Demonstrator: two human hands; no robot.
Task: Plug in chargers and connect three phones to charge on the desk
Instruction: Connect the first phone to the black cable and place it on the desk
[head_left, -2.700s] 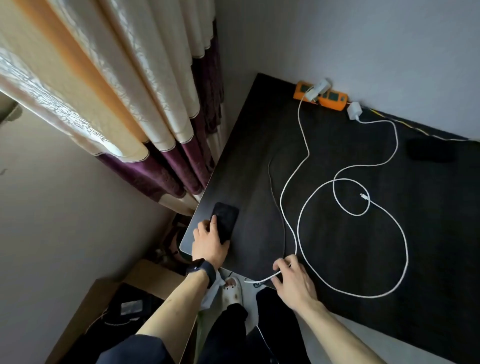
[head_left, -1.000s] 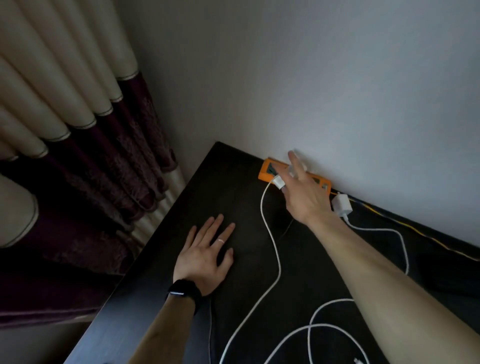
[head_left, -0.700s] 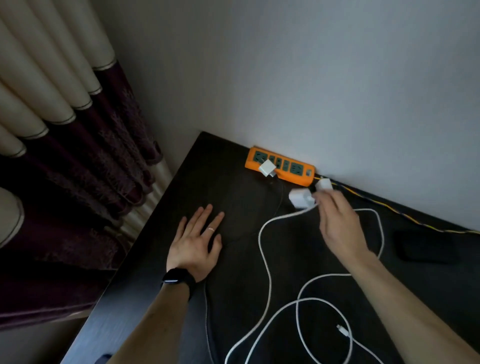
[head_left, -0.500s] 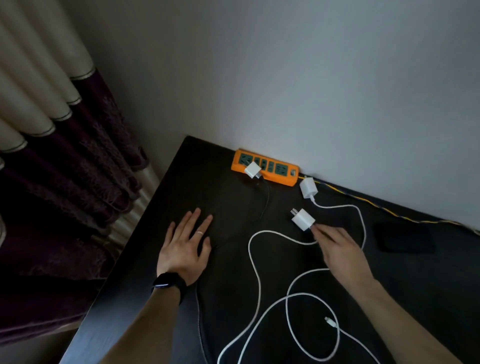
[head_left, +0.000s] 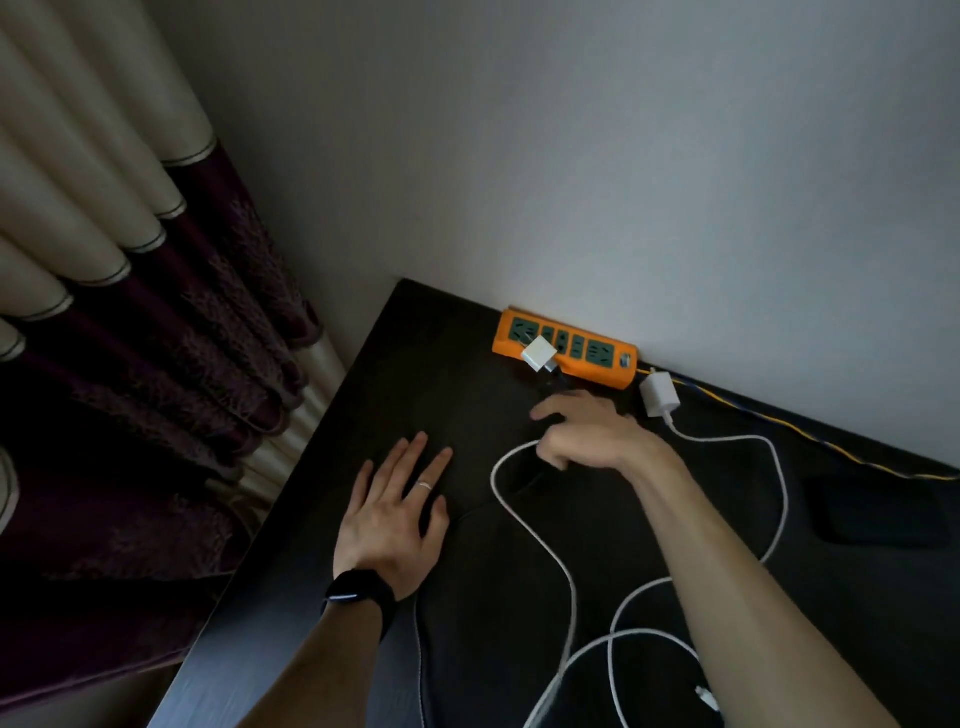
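**At the power strip: a charger brick in hand, waiting for a socket**

Beside the orange power strip (head_left: 565, 347), which lies against the wall at the back of the dark desk (head_left: 415, 338), the right hand (head_left: 587, 434) hovers just in front of the sockets with its fingers curled around something. The white cable (head_left: 524, 519) runs out from under that fist, so the charger brick on its end is most likely inside the grip, though the brick itself is hidden. The left hand (head_left: 395, 509) lies flat and open on the desk, in front of the strip and to its left, holding nothing.

One small white adapter (head_left: 538, 353) sits at the strip's left sockets, tilted; whether it is fully seated cannot be told. A second white charger (head_left: 660, 397) lies loose on the desk just off the strip's right end, its own cable (head_left: 779, 478) looping away. A dark phone (head_left: 878, 512) rests well to the right of the strip.

The step in hand appears to be plugging in a charger. Next, the prongs need turning toward a free socket to the right of the tilted adapter, then a straight push, perhaps with the left hand steadying the strip.
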